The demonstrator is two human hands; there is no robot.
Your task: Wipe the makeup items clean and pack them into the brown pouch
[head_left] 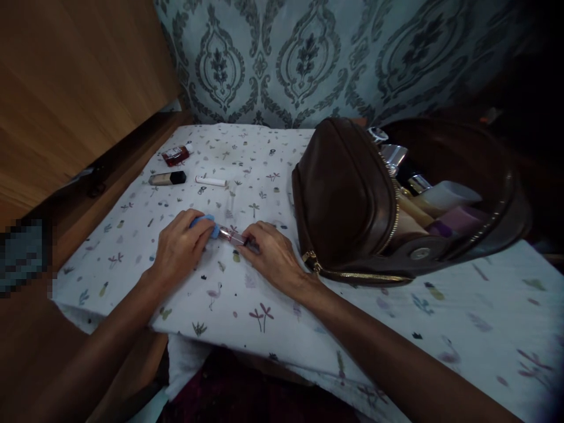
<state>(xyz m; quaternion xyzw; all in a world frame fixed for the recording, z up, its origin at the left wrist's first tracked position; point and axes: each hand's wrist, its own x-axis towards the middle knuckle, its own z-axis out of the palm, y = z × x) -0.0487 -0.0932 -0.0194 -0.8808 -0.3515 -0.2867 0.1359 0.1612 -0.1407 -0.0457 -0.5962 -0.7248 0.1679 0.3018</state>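
Observation:
Both hands rest low over the patterned cloth near the middle of the view. My left hand (180,247) is closed around a small light-blue piece (206,224), its kind not clear, which meets one end of a slim clear tube that looks like lip gloss (232,236). The other, darker end of the tube is pinched by my right hand (271,252). The tube lies nearly level between the two hands, just above or on the cloth; I cannot tell which. My fingers partly hide both ends.
A brown zip bag (348,200) stands open at right, packed with cosmetic tubes and bottles (445,197). Beyond my left hand lie a small red bottle (176,155), a black-capped tube (167,178) and a white stick (210,181). A wooden cabinet (88,70) borders the left.

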